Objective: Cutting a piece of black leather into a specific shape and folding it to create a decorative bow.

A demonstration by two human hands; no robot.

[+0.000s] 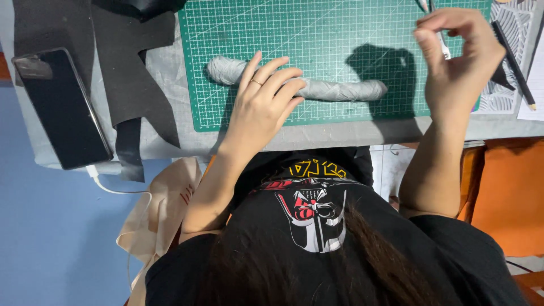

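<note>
Pressing down with our left hand (262, 105), fingers spread flat, we keep the grey tape-wrapped roll (340, 89) pinned to the green cutting mat (317, 34), where it lies lengthwise near the mat's front edge. Our right hand (462, 56) is raised above the mat's right side, thumb and fingers curled toward each other around a thin white-tipped tool (443, 48) (we cannot tell what kind it is). The roll looks fully wrapped from end to end, so the covering seems mostly done; what finishing remains we cannot judge. Room to move is open across the upper mat. Black sheet offcuts (133, 62) and a dark smartphone (62, 107) crowd the left of the tabletop (340, 136), a black pencil (514, 56) lies on patterned paper (513, 22) at right, and the roll sits near the tabletop's front edge.
</note>
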